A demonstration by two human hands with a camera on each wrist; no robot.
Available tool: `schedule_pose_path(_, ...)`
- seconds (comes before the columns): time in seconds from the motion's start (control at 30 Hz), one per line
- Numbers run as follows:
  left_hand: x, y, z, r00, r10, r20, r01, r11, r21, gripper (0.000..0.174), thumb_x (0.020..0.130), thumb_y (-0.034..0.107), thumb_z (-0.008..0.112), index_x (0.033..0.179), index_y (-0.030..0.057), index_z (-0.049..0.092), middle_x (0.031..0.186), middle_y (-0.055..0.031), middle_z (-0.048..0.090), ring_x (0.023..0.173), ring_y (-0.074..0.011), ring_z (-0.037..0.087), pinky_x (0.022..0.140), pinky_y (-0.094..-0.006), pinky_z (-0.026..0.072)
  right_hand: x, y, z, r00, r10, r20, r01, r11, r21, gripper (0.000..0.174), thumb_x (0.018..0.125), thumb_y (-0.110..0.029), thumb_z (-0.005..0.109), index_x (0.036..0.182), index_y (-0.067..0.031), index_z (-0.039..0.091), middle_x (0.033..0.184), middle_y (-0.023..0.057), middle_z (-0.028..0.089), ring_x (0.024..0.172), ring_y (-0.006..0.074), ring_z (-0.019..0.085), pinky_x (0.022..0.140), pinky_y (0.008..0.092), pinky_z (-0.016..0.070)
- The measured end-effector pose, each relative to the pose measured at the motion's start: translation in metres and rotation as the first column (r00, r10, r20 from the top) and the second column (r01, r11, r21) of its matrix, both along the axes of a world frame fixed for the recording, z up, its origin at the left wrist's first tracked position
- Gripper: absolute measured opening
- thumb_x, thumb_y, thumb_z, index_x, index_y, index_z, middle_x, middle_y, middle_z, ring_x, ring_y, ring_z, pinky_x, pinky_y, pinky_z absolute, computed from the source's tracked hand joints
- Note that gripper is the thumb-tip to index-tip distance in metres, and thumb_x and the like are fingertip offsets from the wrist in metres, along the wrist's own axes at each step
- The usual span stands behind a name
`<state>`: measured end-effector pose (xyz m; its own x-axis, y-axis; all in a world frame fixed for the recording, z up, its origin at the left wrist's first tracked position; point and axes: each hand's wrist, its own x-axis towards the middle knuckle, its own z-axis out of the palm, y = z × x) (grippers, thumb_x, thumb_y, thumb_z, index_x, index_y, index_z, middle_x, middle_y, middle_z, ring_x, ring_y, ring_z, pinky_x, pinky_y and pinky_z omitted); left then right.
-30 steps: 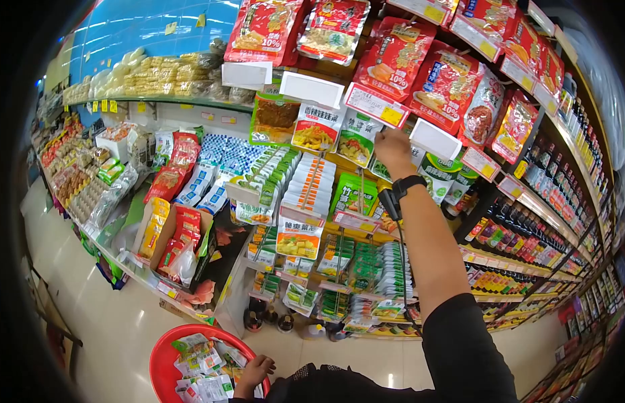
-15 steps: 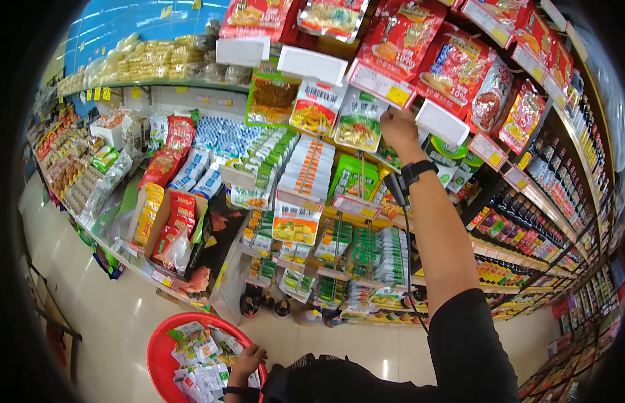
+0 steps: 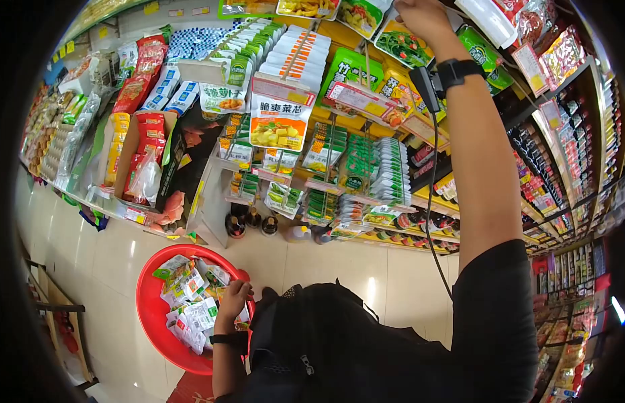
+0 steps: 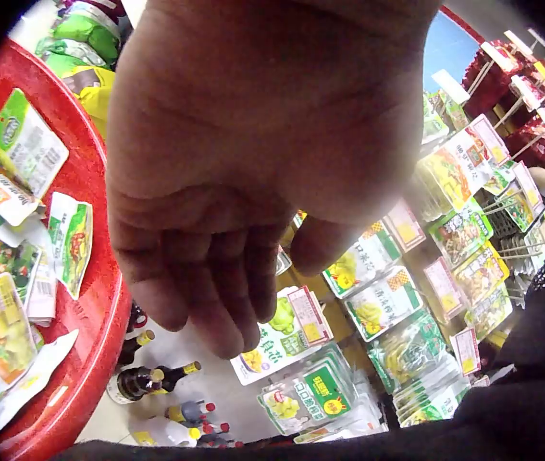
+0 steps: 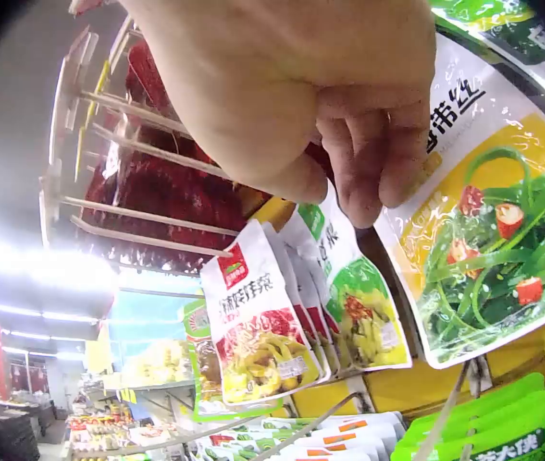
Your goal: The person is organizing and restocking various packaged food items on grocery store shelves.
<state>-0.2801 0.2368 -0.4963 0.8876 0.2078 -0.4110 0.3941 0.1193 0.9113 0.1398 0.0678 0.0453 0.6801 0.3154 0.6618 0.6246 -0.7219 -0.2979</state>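
Observation:
My right hand (image 3: 426, 23) is raised at the top of the hanging display, fingers curled at the upper edge of a shredded seaweed pack (image 5: 503, 230). The hand hides the top of that pack. Left of it in the right wrist view hang a green-and-white pickle pack (image 5: 364, 307) and a row of white-and-yellow vegetable packs (image 5: 263, 336). Low down, my left hand (image 3: 233, 300) hangs loosely with bent fingers beside the rim of a red basin (image 3: 146, 295), holding nothing. Several vegetable packs (image 3: 198, 312) lie jumbled in the basin.
Rows of hanging pickle packs (image 3: 280, 121) fill the rack ahead. Dark bottles (image 3: 236, 227) stand on the floor under it. An open carton (image 3: 141, 158) sits on the left counter. Sauce shelves (image 3: 567, 174) run along the right. A cable (image 3: 430, 208) hangs from my right wrist.
The head view has tilted down, so the rack sits higher and more basin shows. More of the seaweed pack now shows by my right hand. My left hand stays near the basin rim.

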Motion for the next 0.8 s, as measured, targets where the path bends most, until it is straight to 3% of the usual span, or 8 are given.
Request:
schedule_pose_path(0.2,0.001,0.003,0.000,0.999,-0.019,-0.028,0.019,1.000,0.002,0.026,0.094,0.017,0.051,0.086,-0.0063,0.059,0.083,-0.0135,0.063,0.072,-0.0191,0.064,0.063,-0.0302,0.0523,-0.034,-0.051,-0.018,0.884,0.402,-0.240,-0.404,0.914,0.041,0.080,0.085,-0.019,0.060,0.150,-0.0132,0.014,0.127,0.0210,0.053,0.092,0.0304,0.063,0.080,0.0385,0.0514)
schedule_pose_path(0.27,0.005,0.003,0.002,0.998,-0.031,-0.045,0.032,0.999,0.006,0.025,0.094,0.017,0.051,0.087,-0.0059,0.058,0.083,-0.0132,0.064,0.073,-0.0190,0.064,0.063,-0.0303,0.0524,-0.064,-0.068,-0.031,0.889,0.413,-0.198,-0.412,0.910,0.051,0.053,0.090,-0.016,0.058,0.139,-0.0052,0.040,0.115,0.0155,0.060,0.100,0.0226,0.061,0.088,0.0335,0.0472)
schedule_pose_path(0.33,0.011,0.004,0.009,0.995,-0.053,-0.088,0.054,0.999,0.004,0.024,0.094,0.017,0.051,0.090,-0.0050,0.058,0.084,-0.0124,0.064,0.074,-0.0187,0.064,0.063,-0.0304,0.0525,-0.087,-0.100,-0.044,0.877,0.433,-0.207,-0.422,0.901,0.096,0.044,0.090,-0.014,0.058,0.132,-0.0031,0.047,0.110,0.0125,0.062,0.100,0.0206,0.061,0.087,0.0327,0.0477)
schedule_pose_path(0.37,0.013,0.004,0.012,0.992,-0.064,-0.110,0.065,0.998,0.002,0.023,0.094,0.018,0.051,0.091,-0.0045,0.058,0.084,-0.0120,0.064,0.075,-0.0186,0.064,0.064,-0.0305,0.0525,-0.102,-0.118,-0.052,0.868,0.419,-0.265,-0.398,0.908,0.132,0.048,0.092,-0.010,0.059,0.137,-0.0048,0.044,0.111,0.0073,0.060,0.100,0.0126,0.057,0.088,0.0275,0.0455)
schedule_pose_path(0.53,0.031,0.003,0.012,0.991,-0.104,-0.088,0.107,0.994,0.027,0.023,0.094,0.019,0.051,0.095,-0.0027,0.059,0.083,-0.0101,0.063,0.075,-0.0174,0.063,0.065,-0.0303,0.0517,-0.127,-0.236,-0.143,0.810,0.472,-0.349,-0.263,0.823,0.503,0.024,0.093,-0.013,0.057,0.111,0.0021,0.059,0.098,0.0079,0.063,0.088,0.0158,0.059,0.080,0.0296,0.0474)
schedule_pose_path(0.6,0.040,-0.001,0.017,0.990,-0.107,-0.090,0.111,0.993,0.039,0.024,0.094,0.020,0.051,0.095,-0.0025,0.059,0.083,-0.0099,0.063,0.075,-0.0171,0.062,0.066,-0.0301,0.0511,-0.137,-0.274,-0.187,0.849,0.288,-0.443,-0.049,0.878,0.476,0.022,0.092,-0.014,0.058,0.107,0.0010,0.060,0.092,0.0070,0.063,0.082,0.0145,0.058,0.078,0.0296,0.0472)
schedule_pose_path(0.7,0.055,-0.008,0.024,0.988,-0.131,-0.085,0.137,0.988,0.067,0.025,0.094,0.021,0.050,0.095,-0.0029,0.058,0.083,-0.0099,0.063,0.073,-0.0166,0.061,0.066,-0.0296,0.0501,-0.147,-0.312,-0.237,0.742,0.455,-0.493,0.109,0.643,0.758,0.019,0.093,-0.014,0.057,0.104,0.0004,0.062,0.094,0.0083,0.065,0.086,0.0163,0.063,0.077,0.0288,0.0515)
schedule_pose_path(0.8,0.069,-0.019,0.041,0.977,-0.189,-0.100,0.199,0.975,0.099,0.026,0.094,0.021,0.049,0.094,-0.0035,0.058,0.084,-0.0101,0.063,0.073,-0.0165,0.061,0.067,-0.0294,0.0495,-0.146,-0.331,-0.253,0.690,0.528,-0.495,0.114,0.597,0.794,0.021,0.093,-0.017,0.057,0.104,-0.0003,0.062,0.094,0.0078,0.065,0.087,0.0168,0.064,0.076,0.0282,0.0531)
